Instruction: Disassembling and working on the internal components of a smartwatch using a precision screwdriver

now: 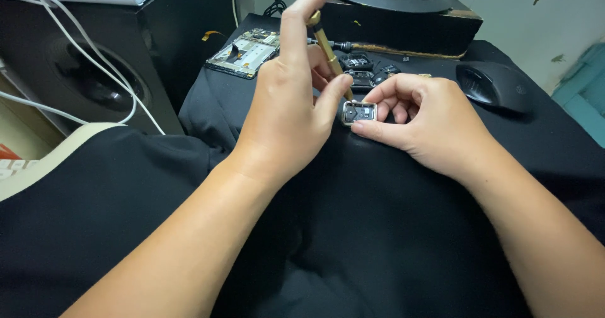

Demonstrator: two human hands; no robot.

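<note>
Beyond the left hand point(287, 113), up and to its left, an opened phone chassis with a pale circuit board point(246, 52) lies on the black cloth over the desk point(391, 230). The left hand is closed around a slim brass-coloured screwdriver point(329, 50), index finger capping its top and its tip down on a small square metal-framed component point(359, 111). That part sits between the hands, pinched narrowly at its corner by the right hand point(419, 119). It looks like a screw is being worked; a steady vertical press and twist would be called for. Loose dark parts point(368, 72) crowd just behind the hands, and a black computer mouse point(495, 85) lies right of the right hand; open cloth lies nearer the body.
</note>
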